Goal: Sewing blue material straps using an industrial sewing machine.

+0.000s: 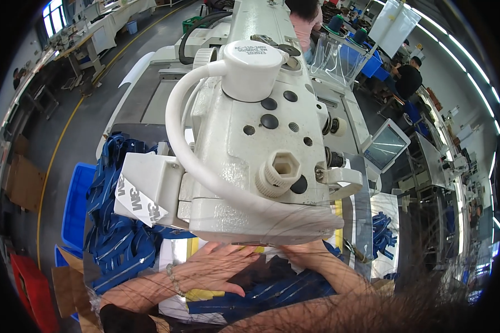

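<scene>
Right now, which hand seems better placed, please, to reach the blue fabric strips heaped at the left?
Probably the left hand: it lies nearer those strips, while the right hand sits farther across, partly hidden.

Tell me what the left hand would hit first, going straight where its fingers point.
Most likely the right hand: the left hand points across toward it, by the lower edge of the white machine head. Depth is unclear, and that edge may hide something between them.

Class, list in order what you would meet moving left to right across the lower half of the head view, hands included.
Red container, blue bin, large strip pile, left hand, right hand, small strip pile.
</scene>
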`<action>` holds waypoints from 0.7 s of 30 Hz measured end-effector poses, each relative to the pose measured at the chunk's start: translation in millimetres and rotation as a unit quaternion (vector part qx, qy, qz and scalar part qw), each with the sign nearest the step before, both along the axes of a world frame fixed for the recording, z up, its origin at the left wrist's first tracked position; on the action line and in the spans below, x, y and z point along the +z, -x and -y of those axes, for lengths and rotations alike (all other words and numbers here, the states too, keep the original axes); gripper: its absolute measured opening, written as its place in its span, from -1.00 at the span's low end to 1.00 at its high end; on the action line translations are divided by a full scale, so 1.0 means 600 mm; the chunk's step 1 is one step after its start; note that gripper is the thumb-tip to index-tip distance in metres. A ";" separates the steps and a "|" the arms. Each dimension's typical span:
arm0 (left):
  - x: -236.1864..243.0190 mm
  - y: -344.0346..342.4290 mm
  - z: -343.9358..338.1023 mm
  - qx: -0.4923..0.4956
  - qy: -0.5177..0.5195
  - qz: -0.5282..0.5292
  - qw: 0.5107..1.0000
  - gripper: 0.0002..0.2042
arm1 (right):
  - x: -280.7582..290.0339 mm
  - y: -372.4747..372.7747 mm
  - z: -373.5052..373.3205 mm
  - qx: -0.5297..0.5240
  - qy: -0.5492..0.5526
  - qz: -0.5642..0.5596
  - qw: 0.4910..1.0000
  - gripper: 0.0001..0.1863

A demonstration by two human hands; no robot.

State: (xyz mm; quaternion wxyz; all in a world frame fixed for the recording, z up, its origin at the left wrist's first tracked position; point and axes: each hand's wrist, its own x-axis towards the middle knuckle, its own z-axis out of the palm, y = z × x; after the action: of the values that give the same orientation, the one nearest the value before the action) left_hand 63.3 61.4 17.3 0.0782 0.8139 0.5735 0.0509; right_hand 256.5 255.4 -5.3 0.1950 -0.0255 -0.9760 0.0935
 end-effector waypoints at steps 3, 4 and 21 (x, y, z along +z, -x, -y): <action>-0.003 -0.001 0.001 0.002 0.027 0.011 1.000 -0.17 | -0.006 -0.002 0.001 0.000 0.005 0.008 1.000 -0.74; -0.004 -0.001 0.001 0.005 0.025 0.013 1.000 -0.18 | -0.007 -0.003 0.001 0.000 0.005 0.008 1.000 -0.74; -0.021 -0.002 0.006 0.057 -0.104 0.010 0.993 -0.18 | 0.012 0.002 0.002 0.007 0.024 0.010 1.000 -0.72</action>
State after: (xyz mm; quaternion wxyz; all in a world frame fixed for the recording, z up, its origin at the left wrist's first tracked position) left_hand 64.4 57.8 4.9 -0.0039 0.7829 0.6099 0.1231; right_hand 255.1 254.0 1.9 0.1838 -0.0248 -0.9755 0.1183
